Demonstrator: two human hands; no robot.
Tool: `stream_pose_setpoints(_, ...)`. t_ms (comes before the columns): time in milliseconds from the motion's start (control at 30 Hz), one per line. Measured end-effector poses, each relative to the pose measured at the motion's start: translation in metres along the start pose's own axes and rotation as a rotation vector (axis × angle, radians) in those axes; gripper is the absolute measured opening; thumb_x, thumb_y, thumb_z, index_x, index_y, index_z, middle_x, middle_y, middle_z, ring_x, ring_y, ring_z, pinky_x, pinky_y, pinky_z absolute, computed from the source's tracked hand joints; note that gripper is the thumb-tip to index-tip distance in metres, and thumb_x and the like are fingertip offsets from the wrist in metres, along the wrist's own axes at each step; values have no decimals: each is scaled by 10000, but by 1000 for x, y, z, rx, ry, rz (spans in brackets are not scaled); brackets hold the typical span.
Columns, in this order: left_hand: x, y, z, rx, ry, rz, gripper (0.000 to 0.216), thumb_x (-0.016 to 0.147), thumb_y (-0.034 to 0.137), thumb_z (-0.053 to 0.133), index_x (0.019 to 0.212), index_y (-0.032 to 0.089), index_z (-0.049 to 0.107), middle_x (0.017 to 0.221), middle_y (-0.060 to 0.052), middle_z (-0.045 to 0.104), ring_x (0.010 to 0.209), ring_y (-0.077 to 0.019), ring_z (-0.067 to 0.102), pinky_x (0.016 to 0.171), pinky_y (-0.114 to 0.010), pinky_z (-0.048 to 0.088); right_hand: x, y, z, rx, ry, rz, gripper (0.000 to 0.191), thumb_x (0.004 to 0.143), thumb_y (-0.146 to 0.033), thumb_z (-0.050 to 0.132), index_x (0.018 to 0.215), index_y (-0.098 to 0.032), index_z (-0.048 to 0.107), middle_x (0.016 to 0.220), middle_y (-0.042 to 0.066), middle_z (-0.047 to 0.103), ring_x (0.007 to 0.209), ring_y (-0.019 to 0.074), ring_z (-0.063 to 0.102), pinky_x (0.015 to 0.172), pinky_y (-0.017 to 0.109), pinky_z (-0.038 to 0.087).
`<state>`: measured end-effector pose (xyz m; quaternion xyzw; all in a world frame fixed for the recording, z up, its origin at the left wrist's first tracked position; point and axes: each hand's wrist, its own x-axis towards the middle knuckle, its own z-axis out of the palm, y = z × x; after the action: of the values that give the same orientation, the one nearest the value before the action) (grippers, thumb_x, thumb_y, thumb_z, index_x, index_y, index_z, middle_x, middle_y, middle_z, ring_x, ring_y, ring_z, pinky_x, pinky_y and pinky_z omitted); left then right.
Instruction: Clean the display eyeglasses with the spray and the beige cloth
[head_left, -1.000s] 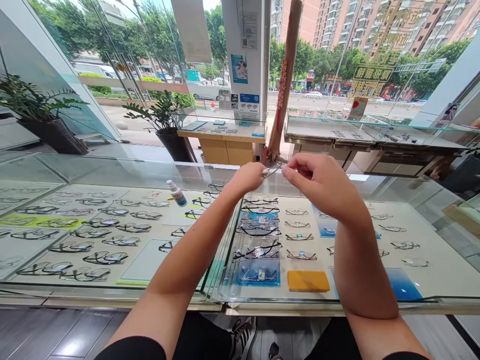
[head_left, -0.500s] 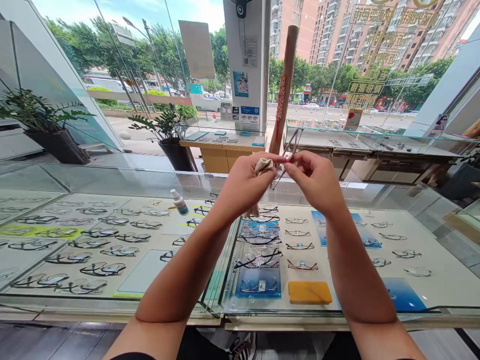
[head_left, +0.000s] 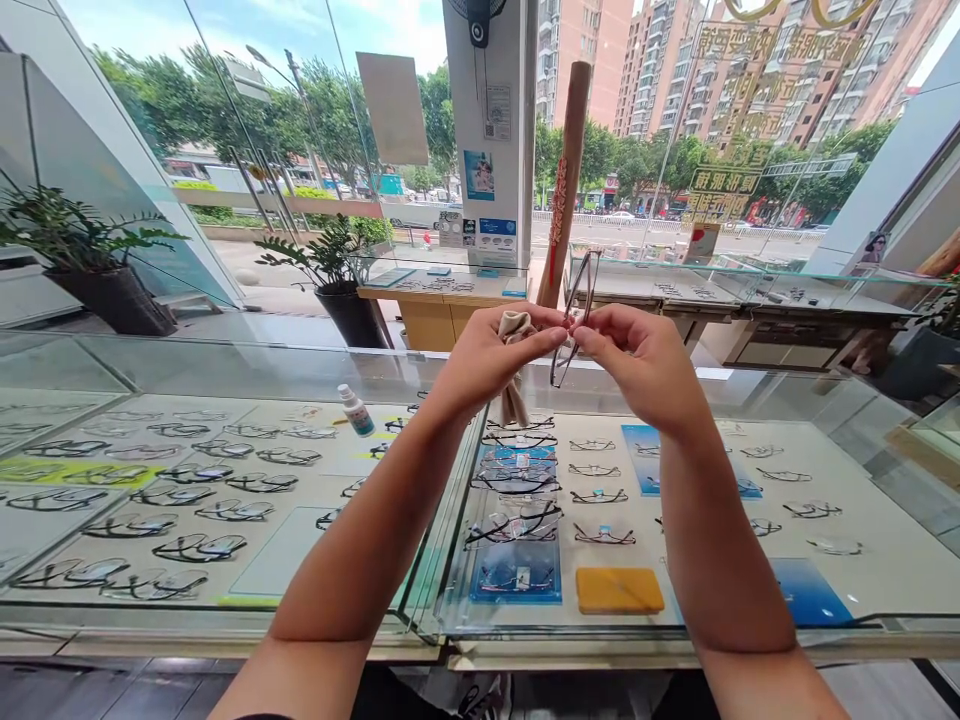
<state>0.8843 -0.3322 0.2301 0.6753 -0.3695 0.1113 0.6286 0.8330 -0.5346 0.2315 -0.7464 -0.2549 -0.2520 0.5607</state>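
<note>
Both hands are raised over the glass counter, fingertips close together on a thin-rimmed pair of eyeglasses [head_left: 589, 290]. The glasses are tilted on end, one rim above the fingers and the other below. My left hand [head_left: 476, 362] is closed, its thumb and forefinger at the middle of the glasses. A beige cloth [head_left: 512, 402] is tucked in that same hand and hangs below it. My right hand [head_left: 649, 365] pinches the glasses from the other side; its curled fingers are partly hidden behind the thumb.
Under the glass counter [head_left: 225, 362] lie several rows of eyeglasses. A small white spray bottle [head_left: 356, 412] stands left of my left forearm. A yellow case [head_left: 619, 591] lies near the front edge. Potted plants [head_left: 349, 300] and a wooden post [head_left: 566, 180] stand beyond the counter.
The glasses have turned, showing their rims more openly. My left thumb has moved onto the middle of the glasses, and more of the cloth now hangs below the hand.
</note>
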Motion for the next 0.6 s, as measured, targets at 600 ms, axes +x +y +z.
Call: stream_pose_setpoints(600, -1, 1, 4, 38, 39, 23, 344, 876, 564, 873, 954, 236, 808, 883, -34, 782, 858, -181, 687, 699, -293, 525, -1, -4, -3, -128, 24, -42, 282, 1031, -443, 685, 898, -210, 772, 818, 31, 696, 763, 170, 564, 676, 338, 444)
